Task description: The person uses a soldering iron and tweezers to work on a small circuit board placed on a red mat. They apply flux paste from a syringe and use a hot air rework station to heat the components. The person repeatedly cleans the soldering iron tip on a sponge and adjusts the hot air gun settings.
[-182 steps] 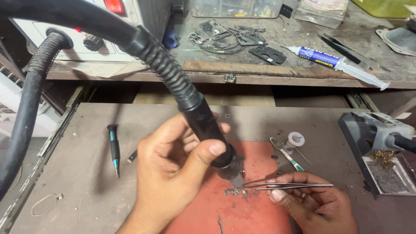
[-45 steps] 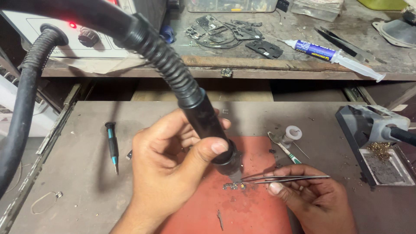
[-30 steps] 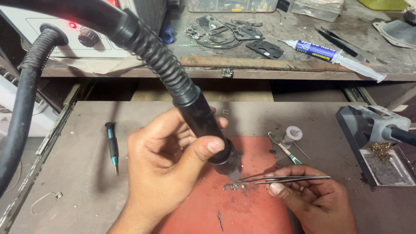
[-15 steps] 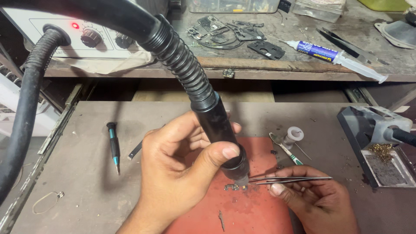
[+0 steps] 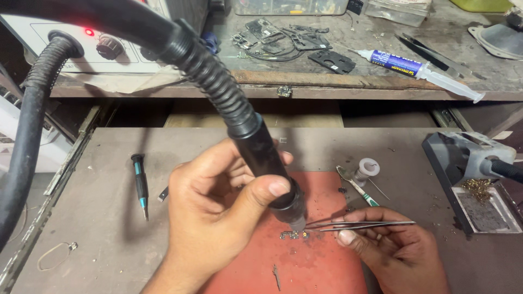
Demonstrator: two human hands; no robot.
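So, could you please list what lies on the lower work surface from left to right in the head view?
Wire loop → small screwdriver → left hand gripping the hot-air handpiece → right hand holding tweezers → soldering-iron stand.

A black hot-air wand point(image 5: 267, 169) on a ribbed hose stands tilted, its metal nozzle just above a small metal part point(image 5: 291, 234) lying on the red mat point(image 5: 316, 267). Thin steel tweezers point(image 5: 359, 224) lie nearly level, tips at the part.
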